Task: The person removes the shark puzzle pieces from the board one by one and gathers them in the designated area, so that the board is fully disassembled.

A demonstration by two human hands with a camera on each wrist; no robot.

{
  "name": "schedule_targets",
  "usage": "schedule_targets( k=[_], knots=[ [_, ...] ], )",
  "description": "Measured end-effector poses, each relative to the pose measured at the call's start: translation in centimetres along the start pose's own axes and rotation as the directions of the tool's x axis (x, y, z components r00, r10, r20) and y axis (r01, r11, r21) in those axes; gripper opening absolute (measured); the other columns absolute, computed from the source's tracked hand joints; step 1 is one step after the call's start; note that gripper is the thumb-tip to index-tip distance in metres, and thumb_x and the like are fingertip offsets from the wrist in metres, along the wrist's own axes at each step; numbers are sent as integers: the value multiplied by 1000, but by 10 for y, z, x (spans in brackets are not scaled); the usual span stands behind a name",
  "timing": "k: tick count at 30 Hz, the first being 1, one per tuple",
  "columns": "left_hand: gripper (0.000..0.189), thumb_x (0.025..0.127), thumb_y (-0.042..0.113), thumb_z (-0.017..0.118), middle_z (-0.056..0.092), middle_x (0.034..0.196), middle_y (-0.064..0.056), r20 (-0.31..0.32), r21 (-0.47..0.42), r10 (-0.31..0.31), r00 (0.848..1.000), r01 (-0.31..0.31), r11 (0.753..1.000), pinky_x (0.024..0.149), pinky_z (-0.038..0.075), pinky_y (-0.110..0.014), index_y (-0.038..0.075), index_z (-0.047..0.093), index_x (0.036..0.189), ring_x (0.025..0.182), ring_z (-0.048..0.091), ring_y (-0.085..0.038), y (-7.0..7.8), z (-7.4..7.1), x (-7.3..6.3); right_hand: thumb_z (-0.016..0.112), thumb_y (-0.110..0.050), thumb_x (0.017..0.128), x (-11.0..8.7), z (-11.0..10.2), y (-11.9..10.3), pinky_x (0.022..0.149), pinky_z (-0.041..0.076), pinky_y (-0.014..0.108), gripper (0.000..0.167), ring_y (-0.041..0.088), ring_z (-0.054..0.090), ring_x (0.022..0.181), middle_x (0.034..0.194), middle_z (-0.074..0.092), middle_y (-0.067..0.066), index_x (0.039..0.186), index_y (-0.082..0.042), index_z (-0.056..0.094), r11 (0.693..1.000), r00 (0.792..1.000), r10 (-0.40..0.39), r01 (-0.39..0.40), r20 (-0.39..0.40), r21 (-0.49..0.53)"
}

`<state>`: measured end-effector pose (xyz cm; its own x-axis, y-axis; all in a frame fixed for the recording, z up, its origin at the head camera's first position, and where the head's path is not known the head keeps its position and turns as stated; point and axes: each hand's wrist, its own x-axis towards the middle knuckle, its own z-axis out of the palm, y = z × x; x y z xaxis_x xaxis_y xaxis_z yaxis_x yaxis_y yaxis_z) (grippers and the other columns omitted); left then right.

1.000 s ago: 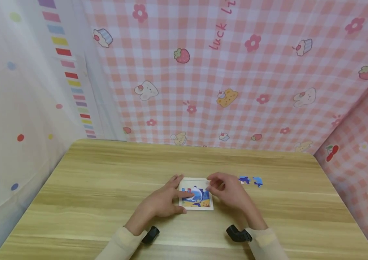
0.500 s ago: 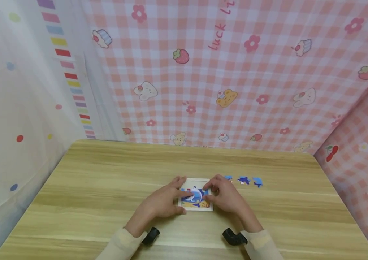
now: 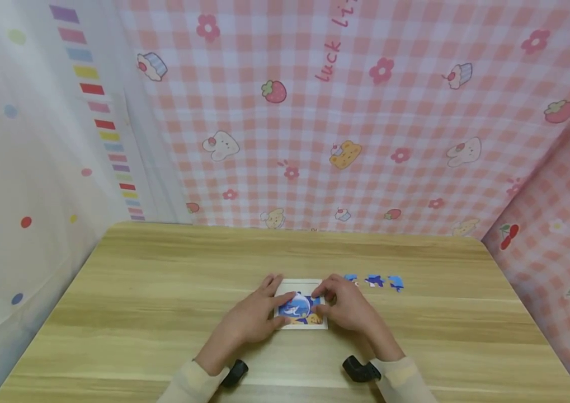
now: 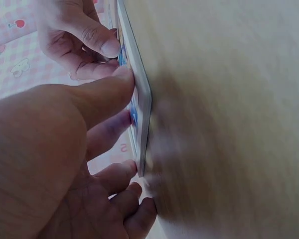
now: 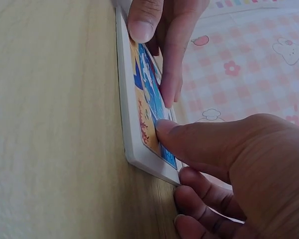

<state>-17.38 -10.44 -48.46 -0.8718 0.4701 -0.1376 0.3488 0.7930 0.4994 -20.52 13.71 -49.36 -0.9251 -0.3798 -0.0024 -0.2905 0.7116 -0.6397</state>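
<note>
A small jigsaw puzzle (image 3: 297, 307) with a sea picture lies in a white tray (image 3: 305, 327) on the table. Its lower part is filled with blue and yellow pieces, while a pale strip shows along the top. My left hand (image 3: 248, 317) lies over the tray's left side, its thumb and index finger touching the puzzle. From the right, my right hand (image 3: 347, 305) presses the puzzle's face with its thumb (image 5: 182, 137); its index finger reaches the upper right pieces. The right wrist view hides that index fingertip, and no loose piece shows in either hand.
Three loose puzzle pieces lie in a row behind the right hand: one partly hidden blue piece (image 3: 351, 278), a dark blue one (image 3: 374, 280) and a light blue one (image 3: 396, 282). Patterned cloths surround the wooden table (image 3: 164, 280) at the back and sides.
My right hand has moved slightly left and down onto the puzzle, uncovering the nearest loose piece. My left index finger has shifted up a little on the puzzle. The head view has tilted slightly.
</note>
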Motion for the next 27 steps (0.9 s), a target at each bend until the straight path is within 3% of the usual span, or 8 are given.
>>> schedule_targets(
  k=[14,27],
  knots=[
    [54,102,37,62,20,171,-14,-25,39,-9,1000,10,999,128,24,-56,22,51,153,160,17,-35,3,3,-2,86,-22,83,-1,-1,-3,66,41,23,17,12,49,78,86,55,-2,94,-18,73,997,998,66,-66,2,-27],
    [54,102,39,61,20,171,-14,-26,54,-12,1000,13,998,128,24,-55,23,50,153,160,17,-34,3,2,-1,86,-20,83,0,-1,-3,67,41,24,19,12,49,77,85,57,-4,91,-19,69,999,999,40,-40,-23,-17]
  ],
)
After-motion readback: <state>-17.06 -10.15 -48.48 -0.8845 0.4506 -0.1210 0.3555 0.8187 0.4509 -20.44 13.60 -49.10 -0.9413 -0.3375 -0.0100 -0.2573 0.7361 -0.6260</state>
